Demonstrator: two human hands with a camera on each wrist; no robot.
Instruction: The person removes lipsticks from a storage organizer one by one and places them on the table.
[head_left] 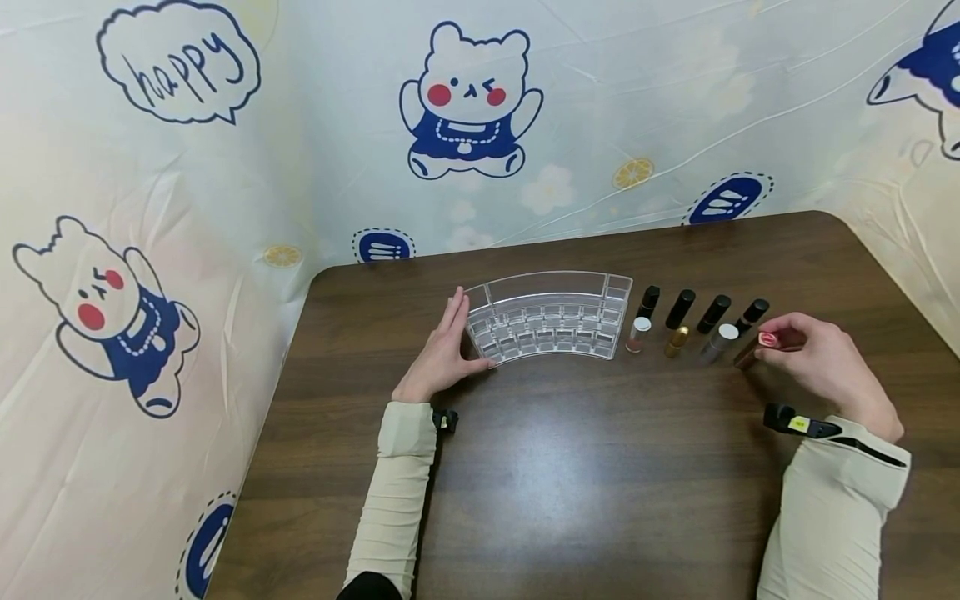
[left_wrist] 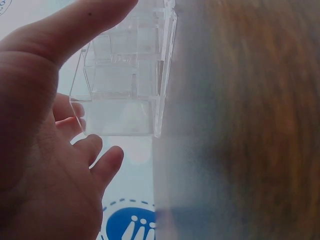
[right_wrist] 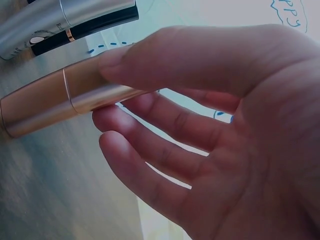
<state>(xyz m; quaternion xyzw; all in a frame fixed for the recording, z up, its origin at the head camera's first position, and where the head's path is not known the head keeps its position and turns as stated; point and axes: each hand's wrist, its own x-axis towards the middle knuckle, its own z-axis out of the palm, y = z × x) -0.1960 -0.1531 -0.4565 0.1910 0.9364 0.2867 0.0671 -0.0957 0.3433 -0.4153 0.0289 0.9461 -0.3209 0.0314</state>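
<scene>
My left hand (head_left: 442, 354) holds the left end of a clear plastic organizer (head_left: 551, 317), a curved, stepped rack of small compartments. Its thumb lies at the front corner and its fingers along the side; in the left wrist view the fingertips meet the end wall (left_wrist: 117, 117). Over at the right, my right hand (head_left: 828, 362) pinches a rose-gold lipstick tube (right_wrist: 50, 102) between thumb and fingers. A red lip mark (head_left: 767, 339) shows on the tube's top. The tube stands upright, its base close to the table.
Between organizer and right hand stand two rows of cosmetic tubes. Several black-capped ones (head_left: 680, 308) form the back row; in front are a white-capped tube (head_left: 639, 333), a gold one (head_left: 677, 342) and a silver one (head_left: 720, 343). A printed curtain (head_left: 600, 100) hangs behind the brown table (head_left: 540, 467).
</scene>
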